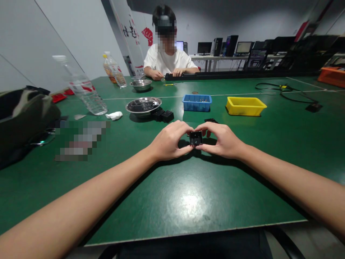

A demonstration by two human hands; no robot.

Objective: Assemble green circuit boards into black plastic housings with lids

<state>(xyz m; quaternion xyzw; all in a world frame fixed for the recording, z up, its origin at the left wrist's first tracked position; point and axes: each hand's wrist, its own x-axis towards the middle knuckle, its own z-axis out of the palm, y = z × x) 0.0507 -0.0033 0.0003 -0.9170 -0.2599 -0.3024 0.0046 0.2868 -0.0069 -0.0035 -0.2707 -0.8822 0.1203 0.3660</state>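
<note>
Between the fingertips of both hands is a small black box-shaped part (196,138), its hollow side facing me. My left hand (172,141) pinches it from the left, thumb below and fingers above. From the right, my right hand (221,139) grips it in the same manner. Just behind the right fingers lies another black piece (211,121), partly hidden. Black blocks (165,116) sit on the table beyond my left hand, beside a metal bowl (143,112) holding black parts.
A blue tray (197,106) with small parts and a yellow tray (245,109) stand behind my hands on the green table (151,201). Bottles (88,95), a crumpled tissue (114,115) and a bag (29,118) are at left. Across sits a person (169,59); a black cable (289,94) lies right.
</note>
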